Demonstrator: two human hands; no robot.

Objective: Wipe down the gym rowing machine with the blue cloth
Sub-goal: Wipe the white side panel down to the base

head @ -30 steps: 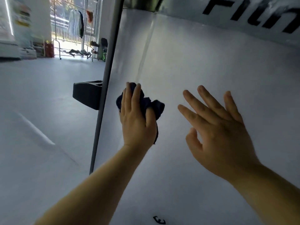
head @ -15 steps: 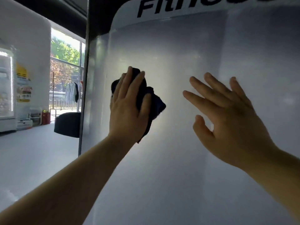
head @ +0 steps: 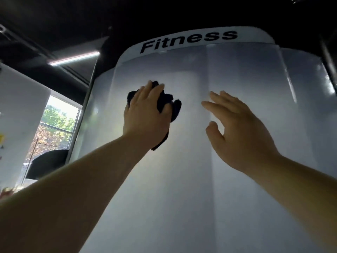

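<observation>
The machine's tall white cover panel (head: 237,70) fills the view, with black "Fitness" lettering (head: 189,40) on its top band. My left hand (head: 145,115) holds the bunched dark blue cloth (head: 175,106) against the upper panel, with its thumb hooked round the cloth. Cloth shows above the fingertips, beside the thumb and below the wrist. My right hand (head: 242,128) is spread with straight fingers to the right of the cloth, at or just off the panel surface; contact is unclear.
A dark metal post (head: 87,99) runs along the panel's left edge. Beyond it are a window (head: 58,125) with trees outside, a black rounded object (head: 49,165) and a white wall (head: 18,115). A light strip (head: 73,58) hangs from the dark ceiling.
Both hands have travelled up the panel together, the cloth sliding upward under my left hand. My view has tilted up from the floor to the panel's top and the ceiling.
</observation>
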